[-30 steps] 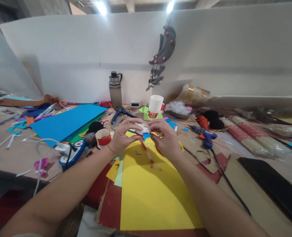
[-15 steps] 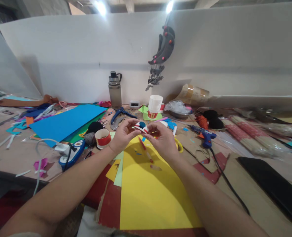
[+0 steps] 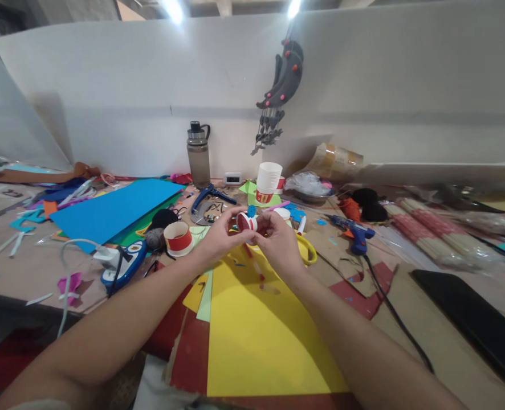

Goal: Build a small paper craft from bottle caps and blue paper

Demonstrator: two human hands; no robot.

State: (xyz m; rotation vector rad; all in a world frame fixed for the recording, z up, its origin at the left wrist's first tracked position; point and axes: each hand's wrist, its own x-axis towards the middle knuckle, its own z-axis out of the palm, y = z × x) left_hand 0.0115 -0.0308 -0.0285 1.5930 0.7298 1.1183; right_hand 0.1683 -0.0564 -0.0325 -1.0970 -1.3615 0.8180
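Between my two hands is a small red and white paper piece [image 3: 247, 222], round like the cut end of a paper cup, with a blue bit [image 3: 251, 211] at its top. My left hand [image 3: 225, 232] pinches it from the left, and my right hand [image 3: 277, 238] grips its right side. Both hands hover over a yellow sheet [image 3: 273, 341]. Under them on the sheet lies a red pen-like stick [image 3: 256, 265], partly covered by my fingers. Left of my left hand stands a red and white paper cup [image 3: 178, 239].
At the back stand a bottle [image 3: 198, 154] and a stack of paper cups [image 3: 268, 179]. To the right lie yellow-handled scissors [image 3: 307, 250], a blue glue gun [image 3: 355, 233] with its cord and a black phone [image 3: 470, 324]. Blue card [image 3: 119, 210] and a power strip [image 3: 126, 265] lie left.
My hands have tilted the red and white piece, so its open reddish side now shows at the left and the blue bit has moved to the top edge.
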